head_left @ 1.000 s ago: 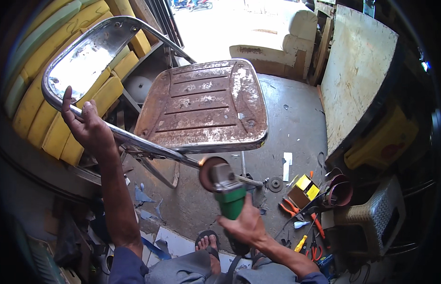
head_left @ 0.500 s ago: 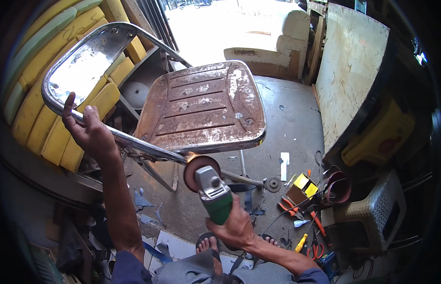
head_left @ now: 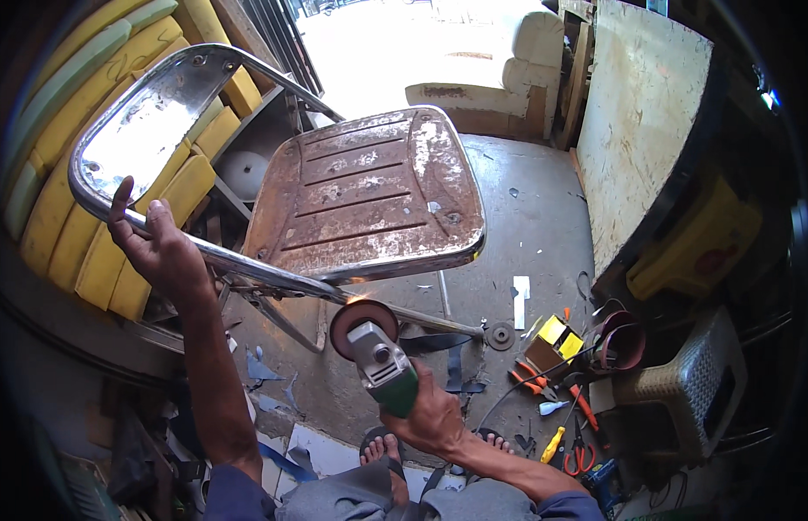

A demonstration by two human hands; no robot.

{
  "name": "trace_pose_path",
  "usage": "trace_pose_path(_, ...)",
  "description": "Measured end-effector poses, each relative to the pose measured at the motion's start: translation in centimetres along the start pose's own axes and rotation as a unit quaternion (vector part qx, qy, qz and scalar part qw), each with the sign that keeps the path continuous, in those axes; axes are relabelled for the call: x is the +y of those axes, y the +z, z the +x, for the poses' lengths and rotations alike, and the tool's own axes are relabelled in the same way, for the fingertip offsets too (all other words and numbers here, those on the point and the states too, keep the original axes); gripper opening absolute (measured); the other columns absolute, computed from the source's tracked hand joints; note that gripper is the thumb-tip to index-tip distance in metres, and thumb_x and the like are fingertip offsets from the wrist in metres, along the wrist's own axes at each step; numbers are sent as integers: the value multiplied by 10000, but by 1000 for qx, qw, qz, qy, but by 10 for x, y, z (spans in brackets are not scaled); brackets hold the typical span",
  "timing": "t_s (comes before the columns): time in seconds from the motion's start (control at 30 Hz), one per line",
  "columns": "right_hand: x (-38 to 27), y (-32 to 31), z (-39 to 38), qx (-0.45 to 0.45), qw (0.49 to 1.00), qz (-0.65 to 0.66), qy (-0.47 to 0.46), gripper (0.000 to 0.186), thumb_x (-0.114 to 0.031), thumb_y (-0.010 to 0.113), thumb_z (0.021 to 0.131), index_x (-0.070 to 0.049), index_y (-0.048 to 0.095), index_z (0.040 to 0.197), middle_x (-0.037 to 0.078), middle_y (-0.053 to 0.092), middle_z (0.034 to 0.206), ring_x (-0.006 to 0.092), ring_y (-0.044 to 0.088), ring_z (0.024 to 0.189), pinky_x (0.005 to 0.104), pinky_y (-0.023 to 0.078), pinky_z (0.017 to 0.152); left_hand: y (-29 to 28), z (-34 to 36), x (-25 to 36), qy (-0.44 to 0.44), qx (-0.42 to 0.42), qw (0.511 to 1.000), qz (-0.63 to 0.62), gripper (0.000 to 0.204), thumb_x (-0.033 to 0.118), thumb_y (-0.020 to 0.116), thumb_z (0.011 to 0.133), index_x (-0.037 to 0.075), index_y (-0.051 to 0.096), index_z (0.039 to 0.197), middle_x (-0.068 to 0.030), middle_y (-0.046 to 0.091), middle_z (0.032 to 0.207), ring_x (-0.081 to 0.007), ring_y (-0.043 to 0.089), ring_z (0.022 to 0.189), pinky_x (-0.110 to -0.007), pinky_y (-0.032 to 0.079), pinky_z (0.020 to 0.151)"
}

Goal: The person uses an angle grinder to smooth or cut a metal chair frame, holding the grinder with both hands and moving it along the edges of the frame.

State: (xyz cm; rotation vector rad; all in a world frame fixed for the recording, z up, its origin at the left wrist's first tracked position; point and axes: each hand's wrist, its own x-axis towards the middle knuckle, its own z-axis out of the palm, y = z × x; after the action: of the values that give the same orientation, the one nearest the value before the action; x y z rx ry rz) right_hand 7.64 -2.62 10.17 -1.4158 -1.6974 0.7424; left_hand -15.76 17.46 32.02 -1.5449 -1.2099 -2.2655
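Observation:
A metal chair with a rusty, flaking seat (head_left: 361,200) and a chromed tube frame (head_left: 239,260) is tilted in front of me. My left hand (head_left: 161,256) grips the frame's tube beside the shiny backrest (head_left: 148,126), one finger pointing up. In my right hand (head_left: 428,415) is a green and silver angle grinder (head_left: 387,369). Its reddish-brown disc (head_left: 363,326) meets the near tube just below the seat's front edge, where a small orange glow of sparks shows. The exact contact spot is partly hidden by the disc.
Yellow foam pads (head_left: 118,200) are stacked at left. Pliers (head_left: 534,379), a yellow-handled tool (head_left: 552,445), a yellow box (head_left: 556,339) and a loose round metal part (head_left: 500,336) lie on the floor at right, near an overturned stool (head_left: 682,391). A pale board (head_left: 647,130) leans behind. My sandalled feet are below.
The grinder has tilted and moved slightly left and down along the tube. The chair has shifted a little to the left, my left hand still on its frame.

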Motion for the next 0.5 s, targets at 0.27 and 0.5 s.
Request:
trace_pose_path(0.27,49,-42,-23,-13,947,69,314,773,-319,774,747,49,387,1305,286,685,976,433,716,898,488,578,804,-1,1,-4,0,-15,1000,-24,329,-4,479,1014,45,557,1330,-164,481,1385,-237,528,1228,-374,457,1092)
trace_pose_path(0.5,5,-65,29,-74,961,102,248,837,-382,794,716,53,404,1316,273,685,1039,407,712,919,467,573,832,-1,-1,-2,-21,-6,999,-35,293,5,491,1020,27,568,1302,-143,489,1360,-230,536,1218,-391,512,1082)
